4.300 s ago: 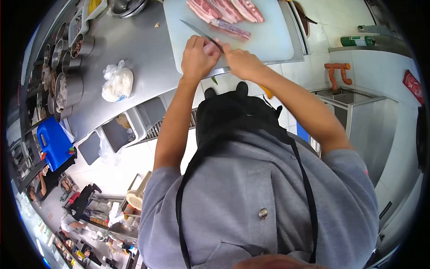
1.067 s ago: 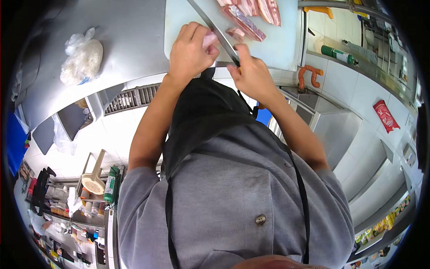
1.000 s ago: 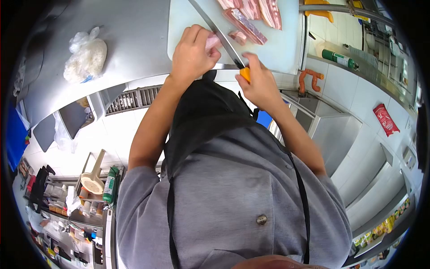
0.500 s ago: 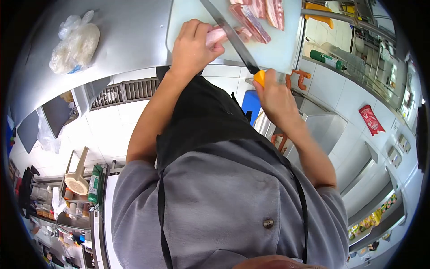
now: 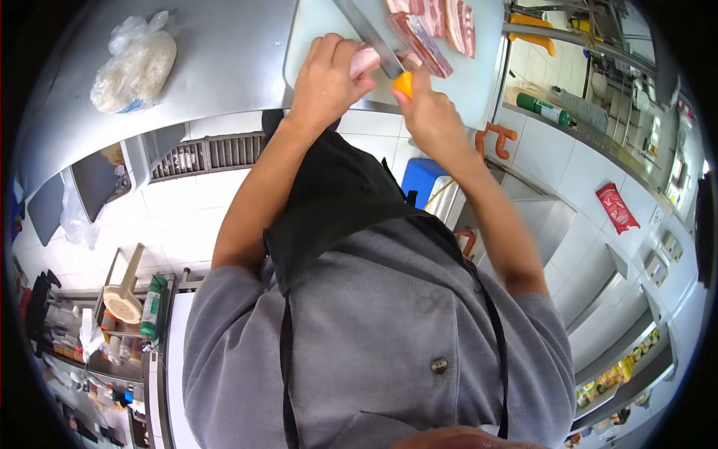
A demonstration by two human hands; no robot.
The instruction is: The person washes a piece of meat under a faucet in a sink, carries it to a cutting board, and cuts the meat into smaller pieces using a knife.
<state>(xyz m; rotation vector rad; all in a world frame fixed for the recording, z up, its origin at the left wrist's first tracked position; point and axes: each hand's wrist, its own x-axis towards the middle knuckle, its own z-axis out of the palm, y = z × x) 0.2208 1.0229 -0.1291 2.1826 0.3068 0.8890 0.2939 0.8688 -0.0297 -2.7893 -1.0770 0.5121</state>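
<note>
My left hand (image 5: 327,81) is closed around a piece of pork belly (image 5: 364,61) on the white cutting board (image 5: 469,81). In my right hand (image 5: 432,112) is a knife (image 5: 374,39) with a yellow handle, its long blade slanting up and left across the board, right beside the held piece. The blade's tip runs out of view at the top. A smaller bit of meat (image 5: 408,60) shows just right of the blade, partly hidden by my right hand. Several strips of pork belly (image 5: 421,43) lie farther back on the board.
On the steel counter (image 5: 224,56) at the left sits a knotted clear plastic bag (image 5: 138,71) with pale contents. Right of the board, a yellow-handled tool (image 5: 532,34) and a green bottle (image 5: 544,108) rest near a rail. Below stands a blue container (image 5: 422,178).
My right hand has pushed the knife forward and to the left, so its handle is now close to the meat. My left hand keeps its hold on the piece.
</note>
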